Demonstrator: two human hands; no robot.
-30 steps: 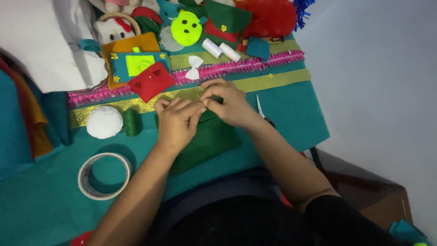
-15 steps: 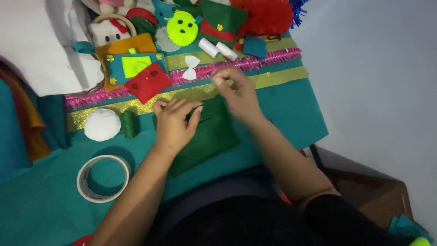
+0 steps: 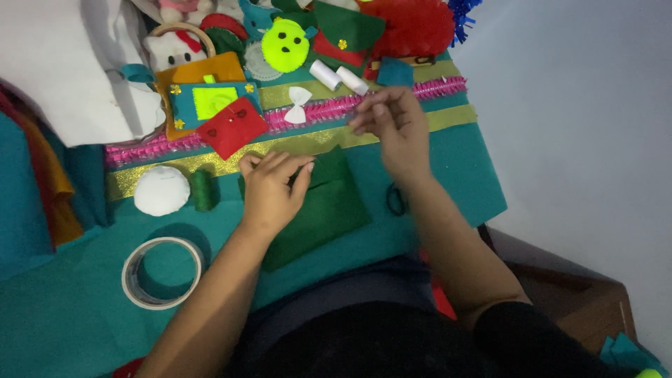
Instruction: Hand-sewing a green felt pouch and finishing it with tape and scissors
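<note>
One dark green felt piece (image 3: 318, 203) lies on the teal felt sheet (image 3: 63, 315) covering the worktop, near the centre of the view. The left hand (image 3: 269, 189) rests on the left part of this piece, fingers curled and pressing down on it, grip closed on the felt. The right hand (image 3: 392, 122) is raised above the far right of the piece, fingertips pinched together in a narrow grip; what they pinch is too small to tell. Left of the left hand stand one green thread spool (image 3: 203, 190) and one white round pad (image 3: 162, 190). One tape ring (image 3: 161, 273) lies nearer. Farther away: one red felt square (image 3: 231, 129), one white bow (image 3: 299, 105), two white spools (image 3: 339, 75), one lime round face (image 3: 285, 45).
</note>
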